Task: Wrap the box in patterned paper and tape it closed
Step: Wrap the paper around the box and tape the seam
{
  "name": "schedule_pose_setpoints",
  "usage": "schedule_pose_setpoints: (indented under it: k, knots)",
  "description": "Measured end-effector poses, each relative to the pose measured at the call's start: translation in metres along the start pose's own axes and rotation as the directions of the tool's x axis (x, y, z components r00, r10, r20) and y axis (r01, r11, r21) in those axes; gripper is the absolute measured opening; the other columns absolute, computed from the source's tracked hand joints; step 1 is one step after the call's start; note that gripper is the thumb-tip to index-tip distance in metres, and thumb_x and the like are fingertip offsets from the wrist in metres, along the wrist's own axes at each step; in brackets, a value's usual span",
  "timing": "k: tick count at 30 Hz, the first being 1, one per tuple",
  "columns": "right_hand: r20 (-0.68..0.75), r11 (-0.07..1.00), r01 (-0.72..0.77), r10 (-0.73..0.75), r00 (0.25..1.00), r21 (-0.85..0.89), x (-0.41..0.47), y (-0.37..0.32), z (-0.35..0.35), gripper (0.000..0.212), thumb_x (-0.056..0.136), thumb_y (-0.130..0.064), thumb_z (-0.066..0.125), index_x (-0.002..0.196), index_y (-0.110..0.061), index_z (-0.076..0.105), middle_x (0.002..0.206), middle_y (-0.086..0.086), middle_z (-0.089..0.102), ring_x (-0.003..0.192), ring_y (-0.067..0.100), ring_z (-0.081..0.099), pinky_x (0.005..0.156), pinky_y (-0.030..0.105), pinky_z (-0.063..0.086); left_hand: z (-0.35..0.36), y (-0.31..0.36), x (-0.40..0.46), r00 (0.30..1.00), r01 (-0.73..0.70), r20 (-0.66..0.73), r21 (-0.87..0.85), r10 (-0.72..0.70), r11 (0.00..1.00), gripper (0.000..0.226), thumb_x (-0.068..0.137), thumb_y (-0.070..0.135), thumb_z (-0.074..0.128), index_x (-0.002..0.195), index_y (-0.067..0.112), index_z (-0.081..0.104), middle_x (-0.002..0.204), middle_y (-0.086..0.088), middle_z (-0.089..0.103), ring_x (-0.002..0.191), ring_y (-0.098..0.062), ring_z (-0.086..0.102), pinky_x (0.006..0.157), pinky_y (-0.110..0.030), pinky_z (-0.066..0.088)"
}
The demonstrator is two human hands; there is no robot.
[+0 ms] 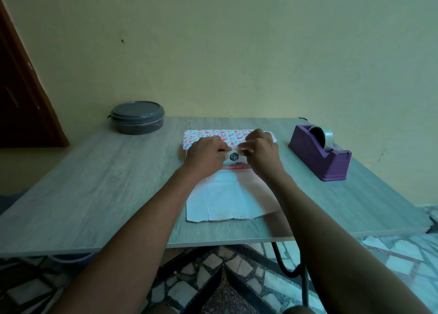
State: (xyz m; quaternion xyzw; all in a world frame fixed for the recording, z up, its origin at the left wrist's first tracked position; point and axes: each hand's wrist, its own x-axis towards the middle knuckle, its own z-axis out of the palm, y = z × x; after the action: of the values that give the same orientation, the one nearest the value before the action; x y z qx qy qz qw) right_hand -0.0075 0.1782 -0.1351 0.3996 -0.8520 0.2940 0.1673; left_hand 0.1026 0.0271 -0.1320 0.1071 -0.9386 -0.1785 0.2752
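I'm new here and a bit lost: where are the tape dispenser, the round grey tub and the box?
tape dispenser (318, 161): head view, purple side wall.
round grey tub (137, 111): head view, lid.
box (234, 157): head view, printed logo.

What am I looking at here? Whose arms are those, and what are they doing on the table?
The camera sits on a person's head, so you see their own arms reaching forward. There is no machine. The left hand and right hand stretch a strip of clear tape over a box. Patterned paper is folded over the box's far side, and its white underside lies flat towards you. On the table also stand a purple tape dispenser and a grey round lidded tub.
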Motion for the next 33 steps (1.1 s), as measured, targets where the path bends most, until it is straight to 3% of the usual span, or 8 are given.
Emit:
schedule_pose_setpoints:
  k: [5,9,13,19,24,27,30,33]
  knots:
    - [0.049,0.993,0.037,-0.032,0.998,-0.110,0.005,-0.003,0.002,0.021,0.096,-0.017,0.070,0.109,-0.028,0.082,0.122,-0.005,0.066,0.119,0.029,0.048,0.083,0.039,0.020,-0.001,0.000,0.001,1.000,0.003,0.001,0.002,-0.003,1.000,0.024,0.091,0.016,0.072,0.113,0.022,0.079,0.107,0.000,0.075,0.105,-0.025,0.067,0.087,-0.043,0.054]
    - [0.073,0.993,0.058,-0.050,0.996,-0.106,0.005,0.002,-0.001,0.019,0.095,-0.018,0.070,0.108,-0.026,0.082,0.122,-0.006,0.067,0.123,0.027,0.048,0.087,0.041,0.027,-0.001,0.001,0.000,1.000,0.024,0.002,0.016,-0.024,1.000,0.024,0.091,0.014,0.072,0.112,0.024,0.079,0.108,0.003,0.075,0.106,-0.024,0.067,0.087,-0.043,0.054]
    - [-0.217,0.994,-0.045,0.066,0.974,0.101,-0.013,0.029,-0.017,0.022,0.091,-0.025,0.078,0.112,-0.018,0.080,0.112,0.004,0.073,0.109,0.035,0.061,0.085,0.047,0.048,-0.001,0.005,-0.001,0.999,0.032,-0.012,0.018,-0.032,0.999,0.021,0.089,0.020,0.071,0.108,0.024,0.080,0.104,0.005,0.074,0.105,-0.022,0.067,0.085,-0.040,0.054]
    - [-0.408,0.921,-0.356,0.390,0.825,0.160,-0.046,0.094,-0.067,0.018,0.090,-0.022,0.077,0.105,-0.012,0.077,0.114,0.014,0.063,0.114,0.041,0.053,0.092,0.050,0.043,0.004,0.005,0.000,0.998,0.035,-0.047,0.026,-0.034,0.999,0.012,0.089,0.022,0.074,0.099,0.023,0.081,0.094,0.004,0.072,0.097,-0.025,0.067,0.079,-0.039,0.052]
    - [-0.295,0.794,-0.590,0.605,0.740,0.148,-0.052,0.127,-0.105,0.049,0.091,-0.041,0.073,0.133,-0.018,0.061,0.143,0.015,0.044,0.138,0.041,0.031,0.108,0.057,0.031,0.009,0.004,0.000,0.998,0.020,-0.055,0.046,-0.018,0.999,0.009,0.088,0.018,0.075,0.095,0.022,0.079,0.088,0.004,0.069,0.092,-0.026,0.066,0.072,-0.032,0.045]
    - [-0.107,0.700,-0.696,0.713,0.693,0.163,-0.040,0.144,-0.121,0.050,0.087,-0.054,0.073,0.120,-0.017,0.066,0.138,0.016,0.045,0.137,0.041,0.032,0.104,0.055,0.032,0.009,0.004,0.002,0.999,0.019,-0.051,0.046,-0.017,0.999,0.008,0.087,0.017,0.075,0.093,0.022,0.079,0.087,0.004,0.069,0.090,-0.027,0.066,0.074,-0.035,0.049]
    - [0.084,0.648,-0.748,0.745,0.662,0.144,-0.025,0.162,-0.131,0.052,0.070,-0.064,0.074,0.087,-0.016,0.064,0.115,0.015,0.058,0.112,0.036,0.050,0.084,0.042,0.032,0.009,0.003,0.002,0.999,0.015,-0.052,0.040,-0.013,0.999,0.006,0.086,0.017,0.076,0.090,0.022,0.078,0.085,0.005,0.069,0.088,-0.026,0.066,0.076,-0.039,0.052]
    - [0.262,0.564,-0.726,0.688,0.676,0.394,-0.023,0.163,-0.142,0.048,0.074,-0.045,0.086,0.091,-0.006,0.064,0.094,0.010,0.055,0.082,0.026,0.049,0.078,0.039,0.034,0.011,0.001,0.003,0.998,0.005,-0.060,0.026,-0.004,1.000,0.003,0.086,0.018,0.078,0.088,0.021,0.077,0.086,0.005,0.071,0.088,-0.025,0.067,0.076,-0.040,0.053]
